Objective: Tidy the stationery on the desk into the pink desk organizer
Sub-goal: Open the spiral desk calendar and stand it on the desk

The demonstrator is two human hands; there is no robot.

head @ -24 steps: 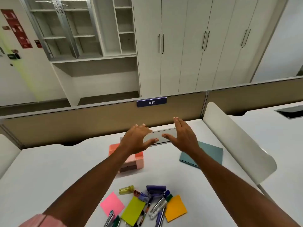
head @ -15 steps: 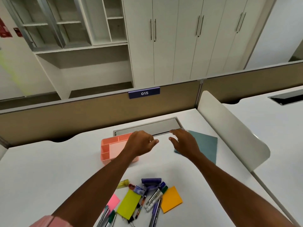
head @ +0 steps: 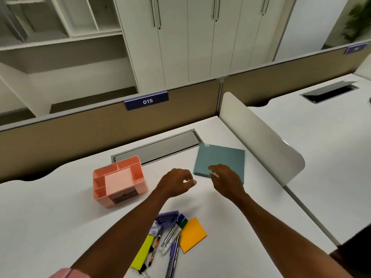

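The pink desk organizer (head: 138,175) stands on the white desk (head: 50,223), left of my hands, its compartments showing nothing inside. My left hand (head: 176,182) hovers right of it, fingers loosely curled, holding nothing. My right hand (head: 225,182) hangs over the near edge of a teal spiral notebook (head: 222,159), fingers apart, empty. Near the front lies a pile of stationery: an orange sticky pad (head: 192,234), a yellow-green sticky pad (head: 142,251), a purple stapler (head: 167,216), several pens and markers (head: 172,235). My left forearm hides part of the pile.
A grey cable hatch (head: 160,148) is set into the desk behind the organizer. A tan partition with a "015" label (head: 147,101) closes the back. A white side divider (head: 261,141) bounds the desk on the right. A binder clip (head: 143,268) lies near the front.
Both hands have come down and back toward me, from over the cable hatch to just above the desk. The organizer, earlier partly covered by my left hand, now shows fully. The view has tilted down.
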